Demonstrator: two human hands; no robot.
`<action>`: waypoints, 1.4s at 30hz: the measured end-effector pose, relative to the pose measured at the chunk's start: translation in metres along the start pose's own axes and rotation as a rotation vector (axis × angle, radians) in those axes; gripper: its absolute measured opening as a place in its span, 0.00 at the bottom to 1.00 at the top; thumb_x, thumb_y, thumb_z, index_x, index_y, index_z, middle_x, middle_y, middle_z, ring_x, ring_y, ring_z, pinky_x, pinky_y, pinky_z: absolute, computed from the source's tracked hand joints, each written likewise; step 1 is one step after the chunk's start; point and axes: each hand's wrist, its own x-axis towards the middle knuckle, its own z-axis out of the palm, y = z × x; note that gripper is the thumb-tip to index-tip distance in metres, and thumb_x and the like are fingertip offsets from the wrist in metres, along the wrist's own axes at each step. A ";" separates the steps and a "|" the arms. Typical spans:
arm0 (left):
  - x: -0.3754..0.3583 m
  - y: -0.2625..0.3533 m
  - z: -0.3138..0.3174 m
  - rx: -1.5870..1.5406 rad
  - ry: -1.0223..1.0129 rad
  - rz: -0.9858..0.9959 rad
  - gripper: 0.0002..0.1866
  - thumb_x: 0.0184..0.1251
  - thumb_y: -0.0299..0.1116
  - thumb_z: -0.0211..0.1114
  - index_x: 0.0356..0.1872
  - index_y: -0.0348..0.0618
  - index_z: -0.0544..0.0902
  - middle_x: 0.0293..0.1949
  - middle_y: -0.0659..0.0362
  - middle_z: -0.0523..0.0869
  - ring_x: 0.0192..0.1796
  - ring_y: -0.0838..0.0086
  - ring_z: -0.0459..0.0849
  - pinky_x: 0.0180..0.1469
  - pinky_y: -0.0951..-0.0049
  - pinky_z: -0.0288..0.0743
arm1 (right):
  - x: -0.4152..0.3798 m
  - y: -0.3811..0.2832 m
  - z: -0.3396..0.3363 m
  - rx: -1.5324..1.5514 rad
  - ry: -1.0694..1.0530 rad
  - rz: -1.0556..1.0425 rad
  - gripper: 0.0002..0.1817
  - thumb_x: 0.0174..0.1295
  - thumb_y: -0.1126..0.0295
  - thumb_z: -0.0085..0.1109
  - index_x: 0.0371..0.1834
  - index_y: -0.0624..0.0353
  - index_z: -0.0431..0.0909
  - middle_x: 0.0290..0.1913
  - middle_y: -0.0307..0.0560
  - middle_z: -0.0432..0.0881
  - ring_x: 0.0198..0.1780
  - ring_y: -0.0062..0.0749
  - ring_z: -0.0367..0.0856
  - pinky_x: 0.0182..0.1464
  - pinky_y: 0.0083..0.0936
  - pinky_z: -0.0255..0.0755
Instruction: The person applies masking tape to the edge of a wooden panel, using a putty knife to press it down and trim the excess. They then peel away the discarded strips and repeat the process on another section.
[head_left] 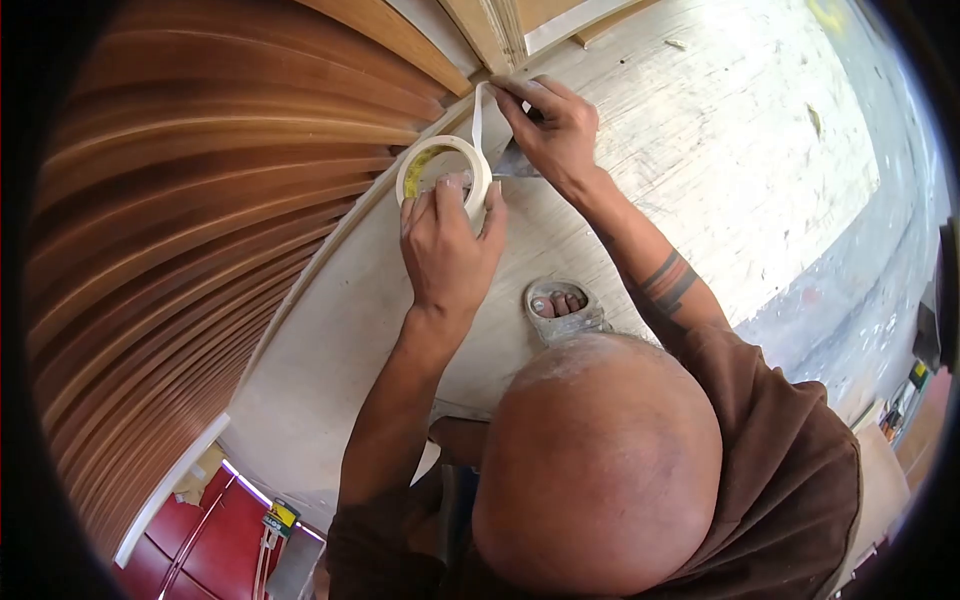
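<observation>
My left hand (450, 245) grips a roll of cream masking tape (480, 185), fingers hooked into its ring and thumb on the outer side. A yellow label shows inside the core. From the roll a narrow strip of tape (477, 118) runs upward to my right hand (558, 130), whose fingertips pinch its free end close to the corner of the wooden frame. Just left of the roll stands a brown slatted wood panel (230, 170), with a pale edge strip along its border. A dark grey piece, partly hidden, lies beneath my right wrist.
Under my hands spreads a pale, scuffed board (720, 150). My sandalled foot (560, 303) rests on it below the hands. Wooden frame pieces (480, 30) meet the panel at the top. Red panels (205, 535) and a yellow-and-black package (281, 517) are at lower left.
</observation>
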 end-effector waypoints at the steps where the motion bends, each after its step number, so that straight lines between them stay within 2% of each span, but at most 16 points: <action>1: 0.000 0.001 0.002 0.015 0.000 -0.020 0.16 0.65 0.33 0.79 0.45 0.36 0.83 0.38 0.46 0.89 0.39 0.46 0.86 0.47 0.51 0.78 | 0.000 0.002 0.003 0.004 -0.003 0.003 0.08 0.64 0.68 0.76 0.46 0.51 0.95 0.29 0.41 0.86 0.23 0.33 0.84 0.27 0.29 0.76; 4: -0.002 0.000 0.005 0.040 0.016 -0.031 0.16 0.66 0.33 0.79 0.45 0.36 0.82 0.38 0.45 0.89 0.40 0.45 0.86 0.47 0.50 0.78 | 0.002 0.003 0.009 0.036 0.030 -0.054 0.09 0.63 0.68 0.76 0.46 0.50 0.95 0.26 0.41 0.84 0.22 0.34 0.81 0.25 0.30 0.73; 6: -0.003 0.001 0.009 0.044 0.032 -0.024 0.16 0.67 0.33 0.79 0.45 0.36 0.82 0.37 0.45 0.89 0.40 0.45 0.86 0.47 0.49 0.77 | 0.000 0.003 0.010 -0.024 0.049 -0.099 0.10 0.64 0.72 0.77 0.48 0.51 0.95 0.22 0.45 0.78 0.21 0.30 0.76 0.26 0.29 0.70; 9: -0.003 0.000 0.013 0.025 0.023 -0.058 0.16 0.67 0.33 0.79 0.45 0.36 0.82 0.37 0.45 0.89 0.40 0.45 0.86 0.46 0.49 0.77 | -0.001 0.004 0.015 -0.066 0.075 -0.124 0.11 0.63 0.72 0.77 0.49 0.51 0.95 0.21 0.45 0.76 0.21 0.32 0.75 0.25 0.31 0.68; 18: -0.008 -0.004 0.019 0.052 -0.007 -0.135 0.16 0.67 0.35 0.79 0.44 0.35 0.82 0.37 0.43 0.89 0.40 0.44 0.85 0.47 0.47 0.77 | -0.003 0.006 0.018 -0.058 0.109 -0.136 0.11 0.62 0.71 0.77 0.48 0.50 0.95 0.22 0.45 0.79 0.22 0.37 0.77 0.26 0.33 0.70; 21: -0.008 -0.006 0.021 0.042 0.005 -0.146 0.16 0.67 0.35 0.78 0.43 0.34 0.82 0.37 0.42 0.88 0.40 0.43 0.86 0.47 0.47 0.78 | -0.003 0.007 0.018 -0.088 0.099 -0.137 0.11 0.62 0.71 0.77 0.47 0.50 0.95 0.22 0.45 0.80 0.22 0.38 0.79 0.27 0.33 0.72; 23: -0.007 -0.008 0.022 0.057 0.066 -0.098 0.15 0.67 0.33 0.78 0.40 0.38 0.79 0.31 0.47 0.85 0.36 0.48 0.84 0.45 0.49 0.74 | -0.003 0.007 0.018 -0.082 0.101 -0.146 0.10 0.62 0.71 0.77 0.47 0.50 0.95 0.22 0.45 0.81 0.22 0.38 0.79 0.27 0.33 0.72; 36: -0.004 -0.009 0.022 0.118 0.076 -0.147 0.16 0.68 0.34 0.78 0.40 0.37 0.78 0.29 0.46 0.84 0.34 0.47 0.84 0.45 0.49 0.74 | -0.005 0.010 0.023 -0.120 0.145 -0.178 0.09 0.61 0.71 0.78 0.44 0.50 0.95 0.24 0.44 0.84 0.24 0.39 0.81 0.30 0.33 0.73; 42: -0.003 -0.009 0.023 0.117 0.085 -0.160 0.16 0.68 0.34 0.77 0.41 0.37 0.78 0.28 0.45 0.84 0.34 0.46 0.85 0.45 0.48 0.74 | -0.007 0.014 0.028 -0.149 0.181 -0.193 0.09 0.60 0.70 0.80 0.44 0.49 0.95 0.23 0.43 0.82 0.23 0.39 0.80 0.29 0.33 0.72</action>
